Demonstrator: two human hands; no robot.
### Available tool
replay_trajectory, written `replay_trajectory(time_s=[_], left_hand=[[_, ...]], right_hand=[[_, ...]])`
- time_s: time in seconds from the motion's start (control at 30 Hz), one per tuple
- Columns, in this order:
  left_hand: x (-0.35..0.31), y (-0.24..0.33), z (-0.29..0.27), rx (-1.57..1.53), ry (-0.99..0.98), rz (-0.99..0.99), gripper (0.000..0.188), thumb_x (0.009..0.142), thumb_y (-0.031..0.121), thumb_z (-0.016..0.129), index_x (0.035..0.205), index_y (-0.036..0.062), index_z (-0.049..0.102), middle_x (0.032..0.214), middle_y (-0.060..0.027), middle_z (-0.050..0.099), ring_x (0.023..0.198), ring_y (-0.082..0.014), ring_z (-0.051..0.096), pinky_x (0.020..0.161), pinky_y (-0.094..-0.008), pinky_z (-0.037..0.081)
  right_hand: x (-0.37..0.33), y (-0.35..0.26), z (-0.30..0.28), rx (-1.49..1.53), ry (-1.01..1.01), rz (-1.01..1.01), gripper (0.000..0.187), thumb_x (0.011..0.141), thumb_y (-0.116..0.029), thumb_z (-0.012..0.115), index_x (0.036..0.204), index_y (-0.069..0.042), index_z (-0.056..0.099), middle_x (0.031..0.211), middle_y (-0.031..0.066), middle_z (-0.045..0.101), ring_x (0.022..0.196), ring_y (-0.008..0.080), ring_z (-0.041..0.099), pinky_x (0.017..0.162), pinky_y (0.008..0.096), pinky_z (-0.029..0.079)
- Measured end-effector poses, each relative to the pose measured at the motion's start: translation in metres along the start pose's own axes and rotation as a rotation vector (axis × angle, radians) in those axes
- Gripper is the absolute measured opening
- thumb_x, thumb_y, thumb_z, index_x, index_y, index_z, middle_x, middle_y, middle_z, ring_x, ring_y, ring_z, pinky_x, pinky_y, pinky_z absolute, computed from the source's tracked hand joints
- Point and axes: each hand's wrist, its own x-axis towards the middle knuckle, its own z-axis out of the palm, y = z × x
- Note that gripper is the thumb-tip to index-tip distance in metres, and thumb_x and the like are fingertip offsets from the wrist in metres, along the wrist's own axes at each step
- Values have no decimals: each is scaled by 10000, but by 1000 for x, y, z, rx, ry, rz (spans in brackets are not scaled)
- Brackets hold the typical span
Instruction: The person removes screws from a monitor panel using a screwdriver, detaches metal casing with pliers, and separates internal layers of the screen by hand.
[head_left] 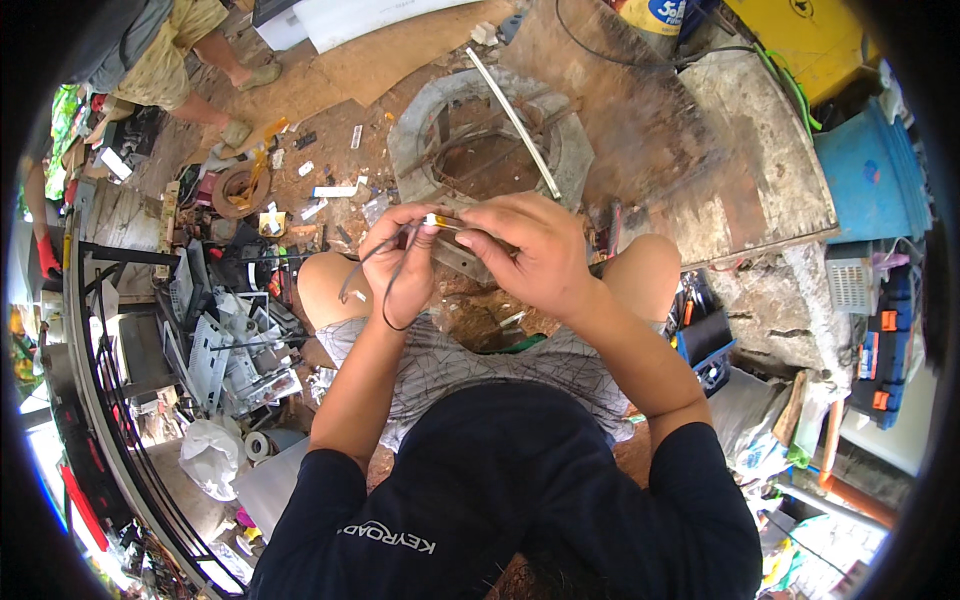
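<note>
My left hand (402, 262) is closed around a thin dark cable (392, 285), which loops down past the wrist. At its fingertips sits a small white and yellow piece (436, 220), with a shiny narrow part running toward the other hand. My right hand (535, 250) meets it from the right, thumb and fingers pinched at that narrow part. What exactly the right fingers grip is too small and partly hidden to tell. Both hands are close together above my lap, between my bare knees.
Beyond my hands lies an octagonal concrete ring (410, 150) with a pale strip (515, 120) across it. Scrap parts (215, 345) pile up at left beside a metal rack (100, 330). A blue bucket (870, 170) stands right. Another person's legs (215, 70) show at far left.
</note>
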Motion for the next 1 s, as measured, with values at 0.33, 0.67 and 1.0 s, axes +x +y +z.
replay_trajectory(time_s=[0.33, 0.67, 1.0], left_hand=[[0, -11, -15, -192, -19, -23, 130, 960, 26, 621, 1081, -13, 595, 1043, -106, 671, 930, -150, 624, 839, -283, 506], [-1, -8, -11, -149, -16, 6, 134, 943, 11, 643, 1072, -16, 619, 1031, -82, 668, 902, -110, 607, 812, -249, 500], [-1, 2, -4, -30, 21, -3, 141, 907, 14, 702, 1041, -7, 665, 956, -39, 674, 825, -62, 589, 723, -201, 473]], right_hand=[[10, -7, 9, 99, -63, 8, 201, 781, -91, 781, 970, -50, 729, 918, 102, 712, 774, 261, 676, 660, 332, 531], [12, -7, 14, 110, -80, 43, 160, 792, -112, 761, 942, -67, 729, 873, 80, 686, 759, 264, 665, 649, 345, 528], [10, -2, 13, 135, -54, 110, 104, 822, -154, 736, 894, -79, 724, 846, 72, 689, 752, 278, 660, 645, 363, 527]])
